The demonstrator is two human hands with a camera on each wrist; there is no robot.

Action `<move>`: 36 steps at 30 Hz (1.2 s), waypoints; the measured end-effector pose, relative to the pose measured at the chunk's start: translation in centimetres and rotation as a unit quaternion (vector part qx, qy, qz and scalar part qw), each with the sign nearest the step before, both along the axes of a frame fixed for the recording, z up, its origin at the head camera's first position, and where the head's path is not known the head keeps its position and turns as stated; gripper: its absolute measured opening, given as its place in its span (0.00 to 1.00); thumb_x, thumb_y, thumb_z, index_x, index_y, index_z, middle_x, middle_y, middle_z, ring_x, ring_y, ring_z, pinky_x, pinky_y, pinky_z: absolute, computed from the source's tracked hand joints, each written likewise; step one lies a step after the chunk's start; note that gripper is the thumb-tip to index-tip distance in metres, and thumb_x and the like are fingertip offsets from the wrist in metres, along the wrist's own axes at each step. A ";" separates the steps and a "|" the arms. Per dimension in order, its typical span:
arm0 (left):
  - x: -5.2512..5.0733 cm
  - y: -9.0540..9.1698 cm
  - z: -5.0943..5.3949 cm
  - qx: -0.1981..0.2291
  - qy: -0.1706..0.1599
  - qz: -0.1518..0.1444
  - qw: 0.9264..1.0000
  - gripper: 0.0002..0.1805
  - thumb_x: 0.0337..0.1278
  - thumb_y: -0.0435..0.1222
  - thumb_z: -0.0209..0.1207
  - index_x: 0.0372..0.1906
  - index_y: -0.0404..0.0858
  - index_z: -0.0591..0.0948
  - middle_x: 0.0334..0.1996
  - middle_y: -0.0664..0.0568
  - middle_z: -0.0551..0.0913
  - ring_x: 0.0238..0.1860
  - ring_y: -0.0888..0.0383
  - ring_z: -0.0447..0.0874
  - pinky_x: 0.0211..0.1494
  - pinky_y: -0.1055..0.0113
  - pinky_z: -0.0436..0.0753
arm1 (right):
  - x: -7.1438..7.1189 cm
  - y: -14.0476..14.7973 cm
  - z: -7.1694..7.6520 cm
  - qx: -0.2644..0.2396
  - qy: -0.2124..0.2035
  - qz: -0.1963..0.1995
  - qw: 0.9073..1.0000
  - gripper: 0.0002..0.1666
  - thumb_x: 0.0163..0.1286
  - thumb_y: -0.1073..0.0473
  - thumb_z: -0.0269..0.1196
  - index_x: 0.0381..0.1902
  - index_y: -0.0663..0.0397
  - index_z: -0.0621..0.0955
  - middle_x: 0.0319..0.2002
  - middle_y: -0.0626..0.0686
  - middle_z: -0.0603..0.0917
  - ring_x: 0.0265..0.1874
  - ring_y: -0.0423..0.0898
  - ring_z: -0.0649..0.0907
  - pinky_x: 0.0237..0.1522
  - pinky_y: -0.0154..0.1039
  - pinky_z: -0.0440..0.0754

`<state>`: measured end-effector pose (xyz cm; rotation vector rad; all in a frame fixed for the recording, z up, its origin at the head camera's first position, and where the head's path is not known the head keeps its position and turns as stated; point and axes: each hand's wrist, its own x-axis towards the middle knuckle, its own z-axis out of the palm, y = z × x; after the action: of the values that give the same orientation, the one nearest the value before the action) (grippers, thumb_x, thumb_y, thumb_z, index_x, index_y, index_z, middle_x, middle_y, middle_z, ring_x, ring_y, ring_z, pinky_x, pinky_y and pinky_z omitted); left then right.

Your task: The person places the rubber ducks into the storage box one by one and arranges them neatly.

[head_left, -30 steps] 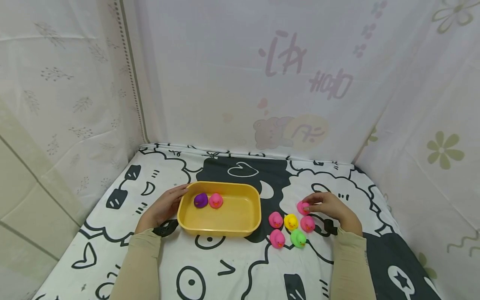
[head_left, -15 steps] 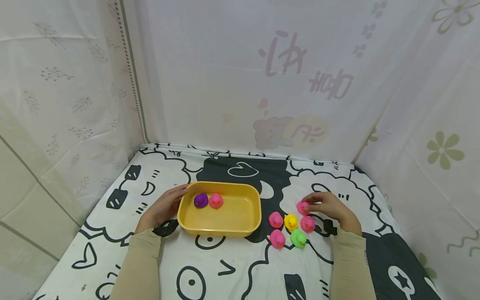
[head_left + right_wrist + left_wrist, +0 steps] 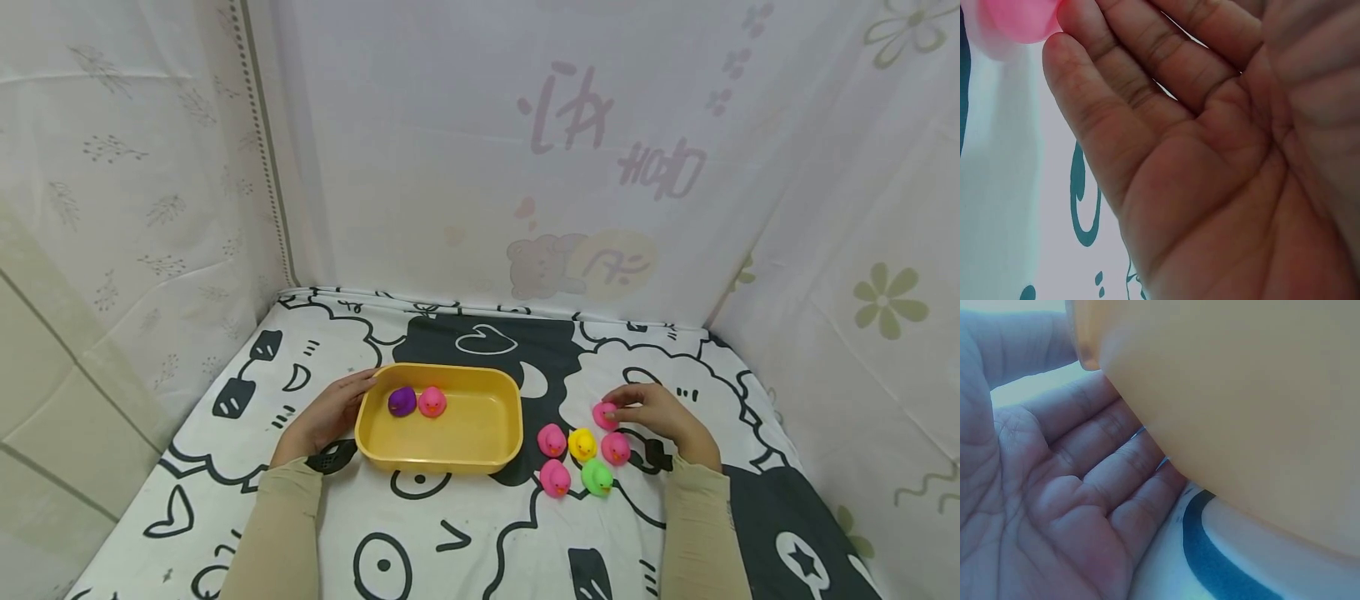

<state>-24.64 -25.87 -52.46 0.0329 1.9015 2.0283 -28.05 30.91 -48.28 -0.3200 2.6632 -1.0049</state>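
A shallow yellow plastic basin [image 3: 465,437] stands on the cloth, a purple rubber duck [image 3: 402,402] and a pink rubber duck [image 3: 432,402] inside it. My left hand [image 3: 330,417] holds the basin's left end, with the thumb at the rim and the fingers against the outer wall [image 3: 1241,394]. To the right, my right hand [image 3: 660,417] pinches another pink rubber duck [image 3: 604,415] between thumb and fingers. That duck is partly covered by the fingers; in the right wrist view only a piece of pink [image 3: 1022,19] shows at the top left corner.
Beside the basin lies a loose group of ducks: a yellow duck [image 3: 582,444], a green duck [image 3: 597,477] and pink ducks [image 3: 551,440]. A black-and-white printed cloth [image 3: 420,542] covers the surface. Pale patterned curtains [image 3: 450,167] stand behind and at the sides.
My right hand and the pink rubber duck have shifted very slightly left. The left hand, the basin and the other ducks look the same.
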 end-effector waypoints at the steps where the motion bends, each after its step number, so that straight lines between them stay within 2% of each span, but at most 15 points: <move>1: 0.0 0.0 0.0 0.000 0.001 0.000 1.000 0.41 0.69 0.56 0.57 0.76 0.37 0.63 0.72 0.44 0.69 0.66 0.52 0.73 0.66 0.64 0.76 | 0.0 0.0 0.0 0.002 -0.001 -0.003 1.000 0.23 0.61 0.43 0.73 0.51 0.44 0.86 0.48 0.50 0.85 0.50 0.52 0.80 0.53 0.51 0.83; 11: 0.0 0.0 -0.1 0.003 -0.001 0.006 1.000 0.40 0.69 0.55 0.57 0.76 0.37 0.64 0.71 0.44 0.70 0.64 0.54 0.74 0.64 0.65 0.77 | -0.1 -0.3 -0.1 0.007 0.000 -0.009 1.000 0.23 0.62 0.40 0.72 0.51 0.43 0.86 0.49 0.50 0.85 0.52 0.52 0.79 0.54 0.54 0.82; 18: 0.0 0.1 -0.1 0.012 0.004 0.005 1.000 0.39 0.70 0.54 0.57 0.76 0.36 0.64 0.70 0.45 0.71 0.63 0.56 0.76 0.62 0.67 0.78 | -0.2 -0.9 0.2 -0.009 0.007 -0.008 1.000 0.24 0.61 0.41 0.72 0.52 0.43 0.86 0.50 0.49 0.85 0.53 0.52 0.79 0.56 0.56 0.81; 27: 0.0 0.1 -0.1 0.013 0.003 0.009 1.000 0.38 0.69 0.53 0.57 0.75 0.36 0.65 0.69 0.45 0.72 0.62 0.56 0.76 0.62 0.67 0.79 | 0.0 -2.0 0.7 -0.019 0.024 -0.019 0.999 0.24 0.62 0.41 0.72 0.53 0.43 0.86 0.51 0.50 0.85 0.54 0.53 0.80 0.56 0.53 0.82; 32: -0.1 0.2 -0.1 0.011 0.004 0.010 1.000 0.38 0.70 0.53 0.57 0.75 0.36 0.65 0.70 0.44 0.71 0.63 0.55 0.75 0.63 0.67 0.78 | 0.0 -3.0 1.6 -0.050 0.049 -0.021 0.997 0.23 0.61 0.42 0.73 0.52 0.42 0.86 0.51 0.50 0.85 0.54 0.54 0.81 0.55 0.53 0.83; 36: 0.0 0.2 0.0 0.004 0.003 0.010 1.000 0.38 0.70 0.54 0.57 0.75 0.36 0.65 0.71 0.43 0.70 0.64 0.54 0.74 0.64 0.67 0.77 | 0.0 -4.2 2.4 -0.080 0.056 0.005 0.995 0.22 0.62 0.44 0.73 0.52 0.42 0.86 0.51 0.48 0.86 0.53 0.52 0.81 0.57 0.52 0.82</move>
<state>-24.67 -25.65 -52.46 0.0220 1.9046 2.0517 -28.00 26.66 -45.86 -0.4340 2.6816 -1.2345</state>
